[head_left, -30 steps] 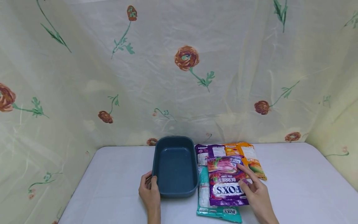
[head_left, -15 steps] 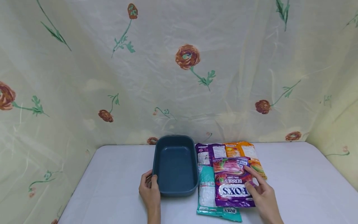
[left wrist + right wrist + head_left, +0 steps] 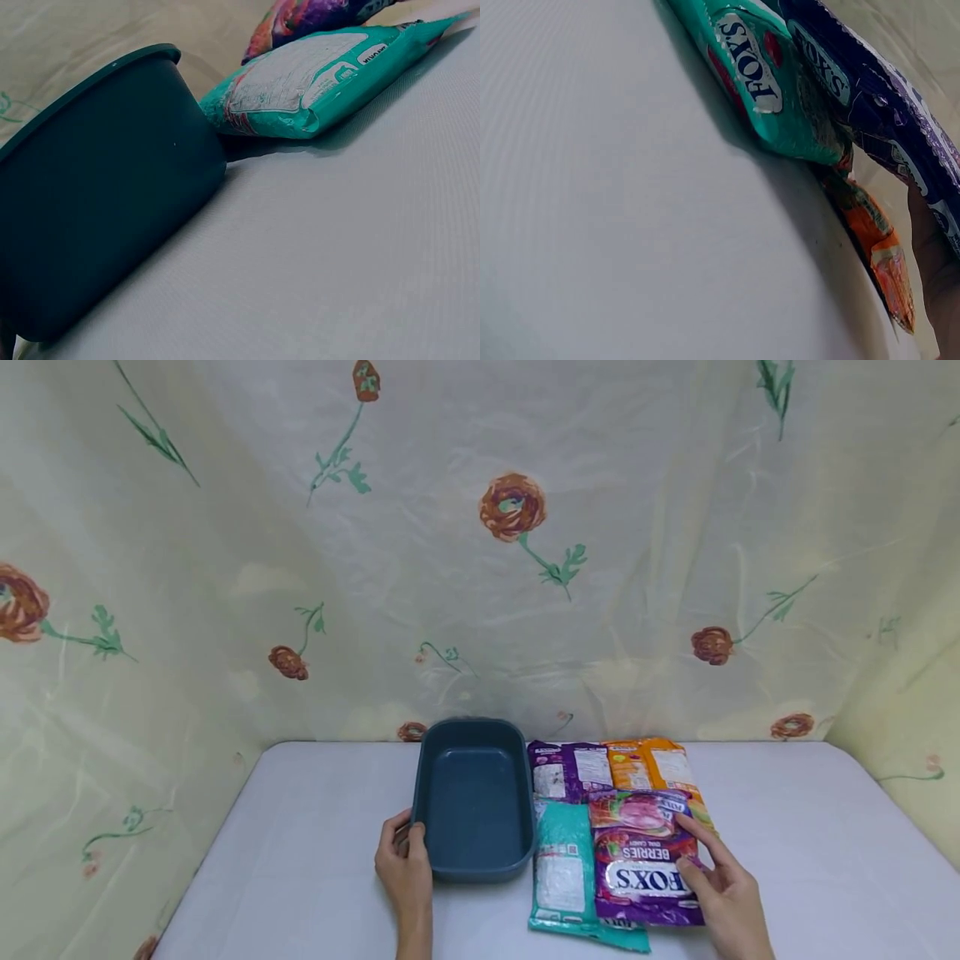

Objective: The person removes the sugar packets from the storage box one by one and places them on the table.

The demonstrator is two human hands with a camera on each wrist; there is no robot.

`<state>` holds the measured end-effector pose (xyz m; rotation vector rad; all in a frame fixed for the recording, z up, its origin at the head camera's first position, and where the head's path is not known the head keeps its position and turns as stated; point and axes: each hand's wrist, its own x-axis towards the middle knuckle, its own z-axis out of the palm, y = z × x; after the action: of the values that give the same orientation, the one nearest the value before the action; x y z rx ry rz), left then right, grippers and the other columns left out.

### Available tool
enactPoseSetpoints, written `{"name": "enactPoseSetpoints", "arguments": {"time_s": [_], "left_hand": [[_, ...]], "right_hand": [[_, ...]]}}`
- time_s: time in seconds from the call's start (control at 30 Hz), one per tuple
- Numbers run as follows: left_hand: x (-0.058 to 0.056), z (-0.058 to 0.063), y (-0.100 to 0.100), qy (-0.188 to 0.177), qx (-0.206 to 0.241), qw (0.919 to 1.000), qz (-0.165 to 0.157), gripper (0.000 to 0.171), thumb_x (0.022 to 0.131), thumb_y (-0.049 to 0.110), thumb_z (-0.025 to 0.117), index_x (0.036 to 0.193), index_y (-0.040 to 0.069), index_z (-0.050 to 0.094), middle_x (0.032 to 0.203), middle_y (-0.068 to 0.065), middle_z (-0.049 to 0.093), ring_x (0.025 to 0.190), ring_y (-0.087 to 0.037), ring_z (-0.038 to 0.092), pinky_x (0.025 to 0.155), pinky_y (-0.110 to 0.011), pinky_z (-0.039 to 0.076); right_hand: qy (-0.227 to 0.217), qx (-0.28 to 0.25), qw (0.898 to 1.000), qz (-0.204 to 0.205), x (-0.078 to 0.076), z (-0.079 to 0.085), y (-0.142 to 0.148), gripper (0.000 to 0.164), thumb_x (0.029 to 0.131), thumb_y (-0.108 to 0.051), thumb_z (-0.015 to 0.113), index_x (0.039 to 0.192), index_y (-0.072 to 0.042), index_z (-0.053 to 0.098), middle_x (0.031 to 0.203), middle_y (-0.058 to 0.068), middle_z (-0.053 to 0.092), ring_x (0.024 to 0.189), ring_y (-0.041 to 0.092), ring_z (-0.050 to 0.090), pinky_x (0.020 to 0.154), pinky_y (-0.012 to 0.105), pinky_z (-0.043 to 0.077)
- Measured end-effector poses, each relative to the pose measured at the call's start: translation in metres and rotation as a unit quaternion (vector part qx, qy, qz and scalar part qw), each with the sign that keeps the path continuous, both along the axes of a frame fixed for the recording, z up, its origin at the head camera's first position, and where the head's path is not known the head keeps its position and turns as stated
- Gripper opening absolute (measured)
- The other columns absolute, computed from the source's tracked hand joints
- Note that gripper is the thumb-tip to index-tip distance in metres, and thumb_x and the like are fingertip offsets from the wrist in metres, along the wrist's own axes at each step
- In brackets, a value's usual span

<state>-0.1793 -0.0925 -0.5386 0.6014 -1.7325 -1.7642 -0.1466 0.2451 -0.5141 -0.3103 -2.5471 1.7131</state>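
My left hand [image 3: 405, 864] grips the left side of a dark blue rectangular tub [image 3: 474, 810], thumb at its rim. Nothing lies inside the tub. In the right half of the head view, my right hand [image 3: 723, 893] pinches the right edge of a purple Fox's Berries candy bag [image 3: 645, 852]. That bag overlaps a teal candy bag [image 3: 562, 868] lying beneath it. The right wrist view has the purple bag [image 3: 855, 82] raised above the table, with the teal bag [image 3: 757, 75] below.
Behind the held bag lie a dark purple candy bag [image 3: 573, 768] and an orange candy bag [image 3: 660, 764]. A white-covered table [image 3: 315, 827] bears everything. Floral fabric [image 3: 600, 635] hangs along the back and both sides.
The purple Berries bag has moved right and slightly toward me in my right hand, uncovering more of the teal bag. My left hand stays on the tub.
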Motion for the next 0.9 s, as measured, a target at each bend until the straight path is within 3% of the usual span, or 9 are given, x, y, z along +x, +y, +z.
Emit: {"name": "enactPoseSetpoints", "arguments": {"time_s": [0.17, 0.4, 0.6, 0.7, 0.9], "left_hand": [[0.002, -0.001, 0.000, -0.001, 0.007, 1.0000, -0.003, 0.022, 0.084, 0.004, 0.057, 0.104, 0.002, 0.067, 0.103, -0.018, 0.067, 0.085, -0.010, 0.063, 0.072, -0.011, 0.046], [0.002, 0.002, -0.001, 0.004, 0.012, 0.9999, -0.009, 0.022, 0.086, 0.004, 0.057, 0.106, 0.003, 0.066, 0.104, -0.017, 0.067, 0.091, -0.020, 0.065, 0.072, -0.011, 0.046], [0.007, 0.021, 0.003, -0.002, 0.006, 0.9999, -0.011, 0.023, 0.085, -0.001, 0.055, 0.106, -0.004, 0.064, 0.104, -0.024, 0.065, 0.093, -0.029, 0.064, 0.071, -0.010, 0.045], [0.011, 0.028, 0.004, -0.003, 0.007, 0.9999, -0.012, 0.023, 0.085, -0.002, 0.055, 0.106, -0.006, 0.064, 0.104, -0.025, 0.065, 0.093, -0.032, 0.064, 0.070, -0.010, 0.045], [0.005, 0.012, 0.002, 0.001, 0.014, 0.9999, -0.010, 0.023, 0.086, 0.002, 0.056, 0.107, 0.000, 0.065, 0.105, -0.020, 0.066, 0.092, -0.021, 0.065, 0.071, -0.010, 0.045]], "right_hand": [[-0.003, -0.014, 1.000, 0.000, 0.002, -0.005, 0.005, 0.053, 0.097, -0.022, 0.050, 0.147, -0.032, 0.032, 0.158, 0.005, 0.020, 0.087, -0.008, 0.059, 0.072, 0.020, 0.054], [0.017, -0.020, 1.000, 0.002, 0.006, -0.012, 0.016, 0.053, 0.097, -0.022, 0.051, 0.146, -0.026, 0.034, 0.156, -0.006, 0.024, 0.087, -0.009, 0.060, 0.069, 0.021, 0.054], [-0.013, 0.006, 1.000, -0.013, 0.006, -0.016, 0.025, 0.051, 0.098, -0.026, 0.048, 0.146, -0.033, 0.032, 0.158, -0.006, 0.019, 0.088, -0.014, 0.055, 0.071, 0.017, 0.052], [-0.017, 0.003, 1.000, -0.014, 0.006, -0.018, 0.028, 0.052, 0.098, -0.024, 0.048, 0.147, -0.033, 0.032, 0.156, 0.000, 0.023, 0.089, -0.013, 0.055, 0.072, 0.018, 0.052], [-0.039, 0.000, 0.999, -0.011, 0.007, -0.019, 0.035, 0.054, 0.098, -0.023, 0.048, 0.147, -0.034, 0.030, 0.156, 0.008, 0.023, 0.089, -0.019, 0.049, 0.073, 0.017, 0.051]]}}
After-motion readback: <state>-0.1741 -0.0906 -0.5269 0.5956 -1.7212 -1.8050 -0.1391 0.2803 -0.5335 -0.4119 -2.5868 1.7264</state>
